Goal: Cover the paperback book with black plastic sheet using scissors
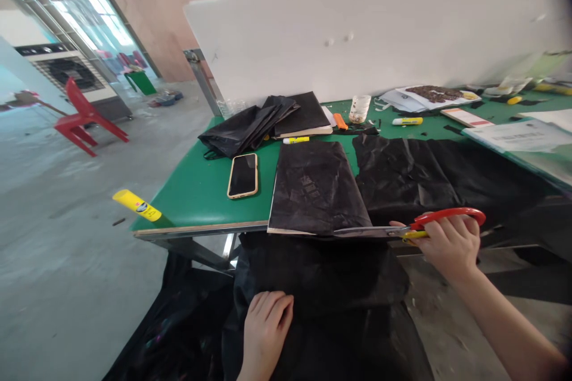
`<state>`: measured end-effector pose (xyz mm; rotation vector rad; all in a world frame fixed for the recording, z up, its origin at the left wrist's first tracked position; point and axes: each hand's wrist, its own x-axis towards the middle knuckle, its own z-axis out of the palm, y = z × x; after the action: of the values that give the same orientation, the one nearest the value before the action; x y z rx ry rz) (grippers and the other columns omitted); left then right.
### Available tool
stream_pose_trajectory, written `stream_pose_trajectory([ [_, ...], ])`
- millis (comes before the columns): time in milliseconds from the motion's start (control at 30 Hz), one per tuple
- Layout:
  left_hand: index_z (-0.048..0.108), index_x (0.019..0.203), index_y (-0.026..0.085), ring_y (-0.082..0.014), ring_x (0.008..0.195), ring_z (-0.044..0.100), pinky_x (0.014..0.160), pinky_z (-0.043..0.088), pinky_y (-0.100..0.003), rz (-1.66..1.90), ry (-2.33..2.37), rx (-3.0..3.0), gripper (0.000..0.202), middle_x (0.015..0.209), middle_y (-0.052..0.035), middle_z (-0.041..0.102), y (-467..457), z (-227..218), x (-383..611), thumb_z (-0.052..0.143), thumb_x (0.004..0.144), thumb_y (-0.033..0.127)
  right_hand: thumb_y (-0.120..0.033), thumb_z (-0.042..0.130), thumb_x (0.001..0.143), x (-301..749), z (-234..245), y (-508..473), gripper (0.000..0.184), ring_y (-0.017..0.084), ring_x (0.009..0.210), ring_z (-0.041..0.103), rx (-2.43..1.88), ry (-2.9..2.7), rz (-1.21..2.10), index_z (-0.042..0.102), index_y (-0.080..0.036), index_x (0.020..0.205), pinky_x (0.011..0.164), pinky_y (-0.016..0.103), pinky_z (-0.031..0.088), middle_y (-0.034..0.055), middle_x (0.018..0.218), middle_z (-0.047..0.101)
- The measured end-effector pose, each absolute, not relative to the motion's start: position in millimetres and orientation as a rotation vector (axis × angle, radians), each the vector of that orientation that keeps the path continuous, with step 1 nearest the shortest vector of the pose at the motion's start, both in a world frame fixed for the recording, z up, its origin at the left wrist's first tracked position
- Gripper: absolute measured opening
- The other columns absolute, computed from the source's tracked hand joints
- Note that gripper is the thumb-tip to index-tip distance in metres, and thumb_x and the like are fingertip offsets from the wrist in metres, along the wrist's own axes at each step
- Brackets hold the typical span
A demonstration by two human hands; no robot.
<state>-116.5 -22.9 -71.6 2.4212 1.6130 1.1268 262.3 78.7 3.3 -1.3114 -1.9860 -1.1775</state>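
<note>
My right hand (453,244) is closed round the handles of a pair of scissors (449,212), one red and one yellow. The long blades point left, along the table's front edge at the lower side of a book in a black cover (317,187). My left hand (268,321) lies low in the view, its fingers curled and pressed together on black fabric (322,286) that hangs below the table edge. How much of the fabric it grips is hidden. A larger piece of black sheet (411,175) lies creased to the right of the book.
On the green table (187,190) are a phone (243,175), an upright yellow glue stick (137,205) at the left corner, folded black material (245,128), another black book (301,113), a clear cup (359,109) and papers (527,137). A white panel (357,36) stands behind; a red chair (84,116) is at left.
</note>
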Motion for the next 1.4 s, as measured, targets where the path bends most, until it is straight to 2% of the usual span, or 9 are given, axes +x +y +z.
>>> stream_pose_trajectory([
  [333, 0.063, 0.086, 0.021, -0.0157, 0.073, 0.06, 0.072, 0.046, -0.033, 1.133, 1.622, 2.431, 0.015, 0.079, -0.0021, 0.064, -21, -73, -117, 0.055, 0.081, 0.008, -0.035, 0.065, 0.074, 268, -4, 80, 0.026, 0.017, 0.066, 0.048, -1.427, -1.993, -1.101, 0.049, -0.019, 0.061, 0.07, 0.032, 0.031, 0.0015, 0.062, 0.056],
  [667, 0.063, 0.086, 0.021, -0.0159, 0.072, 0.06, 0.071, 0.047, -0.033, 1.131, 1.614, 2.43, 0.016, 0.079, -0.0028, 0.064, -22, -72, -117, 0.055, 0.081, 0.008, -0.037, 0.066, 0.071, 271, -9, 79, 0.033, 0.019, 0.065, 0.047, -1.469, -1.904, -1.0, 0.039, -0.021, 0.061, 0.069, 0.033, 0.032, 0.0019, 0.059, 0.049],
  [800, 0.063, 0.085, 0.021, -0.0158, 0.072, 0.06, 0.07, 0.048, -0.032, 1.141, 1.607, 2.438, 0.015, 0.078, -0.0026, 0.064, -20, -72, -116, 0.055, 0.082, 0.008, -0.039, 0.065, 0.072, 273, -9, 79, 0.035, 0.018, 0.065, 0.045, -1.459, -1.885, -1.082, 0.037, -0.021, 0.06, 0.069, 0.033, 0.033, 0.0016, 0.059, 0.047],
  [1100, 0.064, 0.085, 0.021, -0.0157, 0.072, 0.06, 0.071, 0.047, -0.032, 1.135, 1.607, 2.437, 0.015, 0.078, -0.0028, 0.065, -20, -72, -116, 0.054, 0.082, 0.009, -0.046, 0.064, 0.073, 273, -6, 79, 0.035, 0.018, 0.066, 0.045, -1.466, -1.866, -0.974, 0.042, -0.021, 0.061, 0.07, 0.035, 0.032, 0.0024, 0.061, 0.046],
  [1400, 0.063, 0.086, 0.021, -0.0158, 0.072, 0.06, 0.071, 0.046, -0.033, 1.126, 1.606, 2.432, 0.016, 0.078, -0.0021, 0.064, -21, -74, -117, 0.055, 0.081, 0.008, -0.046, 0.066, 0.071, 276, -4, 79, 0.04, 0.02, 0.063, 0.047, -1.479, -1.862, -1.054, 0.037, -0.021, 0.059, 0.067, 0.036, 0.033, 0.0032, 0.057, 0.046],
])
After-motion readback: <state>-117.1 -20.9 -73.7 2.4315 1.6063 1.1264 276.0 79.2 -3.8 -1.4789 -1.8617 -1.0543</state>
